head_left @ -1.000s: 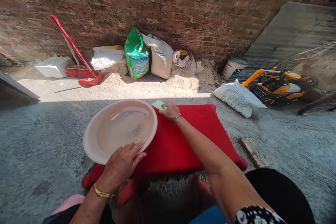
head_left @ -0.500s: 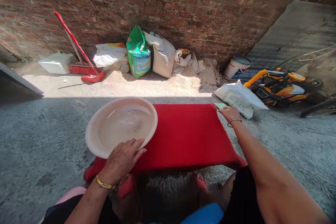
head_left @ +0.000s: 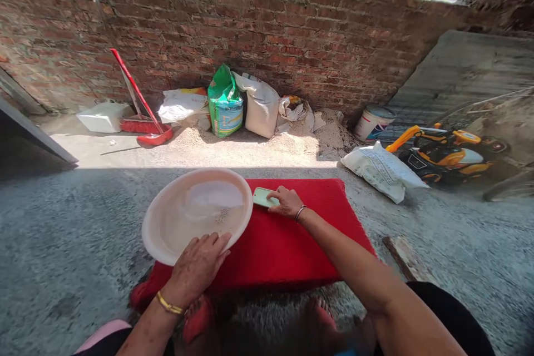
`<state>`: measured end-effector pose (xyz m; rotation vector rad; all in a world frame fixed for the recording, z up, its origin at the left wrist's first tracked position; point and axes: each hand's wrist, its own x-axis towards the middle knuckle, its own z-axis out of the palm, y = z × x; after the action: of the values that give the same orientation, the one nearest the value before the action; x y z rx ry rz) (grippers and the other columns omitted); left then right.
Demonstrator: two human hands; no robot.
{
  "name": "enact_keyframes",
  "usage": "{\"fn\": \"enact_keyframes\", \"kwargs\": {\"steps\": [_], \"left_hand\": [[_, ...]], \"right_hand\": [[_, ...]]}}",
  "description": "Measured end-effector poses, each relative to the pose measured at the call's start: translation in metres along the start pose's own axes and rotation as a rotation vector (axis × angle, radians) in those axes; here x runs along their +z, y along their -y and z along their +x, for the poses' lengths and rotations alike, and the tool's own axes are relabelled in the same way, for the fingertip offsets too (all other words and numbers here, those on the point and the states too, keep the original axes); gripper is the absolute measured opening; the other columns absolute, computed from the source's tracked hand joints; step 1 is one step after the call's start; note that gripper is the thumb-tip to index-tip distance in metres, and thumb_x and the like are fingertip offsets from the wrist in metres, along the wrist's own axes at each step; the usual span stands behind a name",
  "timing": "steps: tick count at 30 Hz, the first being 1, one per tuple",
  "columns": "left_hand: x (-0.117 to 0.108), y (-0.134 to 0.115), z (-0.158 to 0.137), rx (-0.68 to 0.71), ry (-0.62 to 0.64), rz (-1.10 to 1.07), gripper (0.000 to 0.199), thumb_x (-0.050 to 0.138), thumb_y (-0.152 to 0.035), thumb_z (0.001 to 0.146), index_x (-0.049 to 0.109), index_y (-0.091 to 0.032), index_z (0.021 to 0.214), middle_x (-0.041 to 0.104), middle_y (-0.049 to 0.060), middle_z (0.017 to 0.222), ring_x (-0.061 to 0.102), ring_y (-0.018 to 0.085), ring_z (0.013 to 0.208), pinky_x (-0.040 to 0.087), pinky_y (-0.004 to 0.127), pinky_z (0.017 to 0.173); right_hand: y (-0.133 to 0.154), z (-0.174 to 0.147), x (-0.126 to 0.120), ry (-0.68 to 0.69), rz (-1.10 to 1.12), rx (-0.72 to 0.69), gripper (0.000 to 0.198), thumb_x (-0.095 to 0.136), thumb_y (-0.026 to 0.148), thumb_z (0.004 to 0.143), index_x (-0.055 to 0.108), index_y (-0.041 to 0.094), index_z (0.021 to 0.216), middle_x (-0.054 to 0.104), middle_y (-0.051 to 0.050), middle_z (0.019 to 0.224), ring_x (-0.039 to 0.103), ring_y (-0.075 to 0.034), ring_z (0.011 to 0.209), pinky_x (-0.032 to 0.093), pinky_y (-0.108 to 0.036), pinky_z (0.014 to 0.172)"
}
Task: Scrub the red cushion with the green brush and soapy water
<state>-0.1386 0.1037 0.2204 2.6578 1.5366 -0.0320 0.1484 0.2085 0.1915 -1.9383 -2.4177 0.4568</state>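
Observation:
A wide pale pink basin [head_left: 156, 233] sits on the left part of a low bench covered in red cloth [head_left: 292, 250]. Cloudy water seems to fill its bottom, with a cluster of small dark bits [head_left: 223, 214] near the right side. My left hand [head_left: 199, 261] grips the near rim, fingers over the edge, thumb outside. Just right of the basin, my right hand [head_left: 286, 202] pinches a flat, pale green object [head_left: 262, 196] with rounded corners. Its kind is unclear. It is close to the basin's right rim, over the red cloth.
Along the brick wall stand a green sack [head_left: 225, 105], a white sack [head_left: 261, 108], sandy heaps, a red dustpan [head_left: 155, 137], a white box [head_left: 104, 118] and a bucket [head_left: 374, 122]. Another white sack [head_left: 379, 169] and a yellow-black toy vehicle [head_left: 450, 150] lie right. A plank [head_left: 406, 258] lies beside the bench.
My right hand has brought the pale green object leftward, from the bench's far right corner to beside the basin. My left hand stays on the rim. The view has tilted up slightly.

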Motion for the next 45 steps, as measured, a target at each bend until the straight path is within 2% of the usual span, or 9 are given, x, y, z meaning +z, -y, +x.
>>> {"fn": "enact_keyframes", "kwargs": {"steps": [10, 12, 15, 21, 26, 31, 35, 40, 45], "left_hand": [[0.004, 0.000, 0.000, -0.014, -0.062, -0.025, 0.035, 0.038, -0.024, 0.093, 0.064, -0.023, 0.116, 0.068, 0.008, 0.097, 0.062, 0.021, 0.092, 0.046, 0.036, 0.083], [0.006, 0.001, 0.000, -0.026, -0.078, -0.007, 0.036, 0.037, -0.025, 0.093, 0.064, -0.024, 0.117, 0.069, 0.008, 0.098, 0.062, 0.022, 0.091, 0.046, 0.037, 0.083], [0.008, 0.002, 0.001, -0.035, -0.074, 0.030, 0.037, 0.036, -0.027, 0.093, 0.064, -0.024, 0.118, 0.069, 0.008, 0.098, 0.063, 0.023, 0.091, 0.047, 0.037, 0.082], [0.005, 0.002, 0.007, -0.019, -0.023, 0.112, 0.038, 0.035, -0.030, 0.095, 0.062, -0.025, 0.121, 0.069, 0.008, 0.101, 0.066, 0.025, 0.090, 0.049, 0.039, 0.076], [0.002, -0.002, 0.006, -0.034, -0.014, 0.142, 0.037, 0.037, -0.030, 0.095, 0.062, -0.024, 0.121, 0.069, 0.008, 0.100, 0.066, 0.026, 0.090, 0.049, 0.038, 0.077], [-0.002, -0.010, 0.006, -0.067, -0.008, 0.144, 0.034, 0.043, -0.031, 0.095, 0.061, -0.025, 0.123, 0.068, 0.008, 0.100, 0.065, 0.025, 0.092, 0.047, 0.037, 0.078], [-0.003, -0.016, 0.009, -0.097, 0.009, 0.149, 0.033, 0.047, -0.030, 0.094, 0.060, -0.026, 0.124, 0.068, 0.006, 0.100, 0.064, 0.024, 0.093, 0.045, 0.037, 0.080], [-0.003, -0.022, 0.011, -0.088, 0.009, 0.123, 0.030, 0.047, -0.028, 0.095, 0.061, -0.024, 0.121, 0.068, 0.006, 0.100, 0.064, 0.023, 0.094, 0.045, 0.037, 0.082], [0.000, -0.022, 0.011, -0.086, 0.012, 0.101, 0.028, 0.045, -0.026, 0.095, 0.062, -0.023, 0.118, 0.069, 0.005, 0.101, 0.064, 0.023, 0.094, 0.044, 0.038, 0.083]], "right_hand": [[-0.236, -0.139, -0.030, -0.205, -0.107, 0.784, 0.041, 0.065, 0.047, 0.075, 0.072, 0.028, 0.110, 0.062, -0.010, 0.105, 0.062, -0.026, 0.087, 0.046, -0.037, 0.069], [-0.243, -0.153, -0.029, -0.325, -0.081, 0.889, 0.042, 0.063, 0.052, 0.076, 0.072, 0.027, 0.108, 0.063, -0.011, 0.103, 0.062, -0.027, 0.087, 0.047, -0.038, 0.070], [-0.223, -0.145, -0.024, -0.442, 0.092, 0.749, 0.040, 0.059, 0.052, 0.081, 0.070, 0.025, 0.110, 0.063, -0.008, 0.100, 0.060, -0.023, 0.095, 0.048, -0.034, 0.078], [-0.173, -0.111, -0.010, -0.248, 0.168, 0.384, 0.041, 0.064, 0.040, 0.081, 0.066, 0.025, 0.119, 0.058, -0.006, 0.107, 0.058, -0.019, 0.094, 0.044, -0.030, 0.083], [-0.209, -0.149, -0.017, -0.176, 0.040, 0.617, 0.043, 0.062, 0.043, 0.080, 0.066, 0.026, 0.120, 0.058, -0.010, 0.111, 0.060, -0.025, 0.096, 0.044, -0.037, 0.082], [-0.248, -0.166, -0.022, -0.348, 0.084, 0.797, 0.046, 0.061, 0.053, 0.077, 0.070, 0.023, 0.110, 0.062, -0.011, 0.105, 0.060, -0.027, 0.094, 0.046, -0.038, 0.081], [-0.206, -0.119, -0.017, -0.390, 0.216, 0.575, 0.043, 0.065, 0.050, 0.076, 0.070, 0.022, 0.109, 0.061, -0.008, 0.104, 0.059, -0.023, 0.095, 0.045, -0.032, 0.083], [-0.084, -0.040, -0.013, -0.219, 0.118, 0.122, 0.038, 0.068, 0.044, 0.078, 0.069, 0.026, 0.111, 0.059, -0.006, 0.104, 0.057, -0.021, 0.093, 0.042, -0.032, 0.081], [0.009, 0.014, -0.005, -0.132, 0.017, -0.015, 0.038, 0.067, 0.043, 0.081, 0.067, 0.030, 0.117, 0.058, -0.008, 0.111, 0.055, -0.023, 0.103, 0.039, -0.033, 0.085]]}}
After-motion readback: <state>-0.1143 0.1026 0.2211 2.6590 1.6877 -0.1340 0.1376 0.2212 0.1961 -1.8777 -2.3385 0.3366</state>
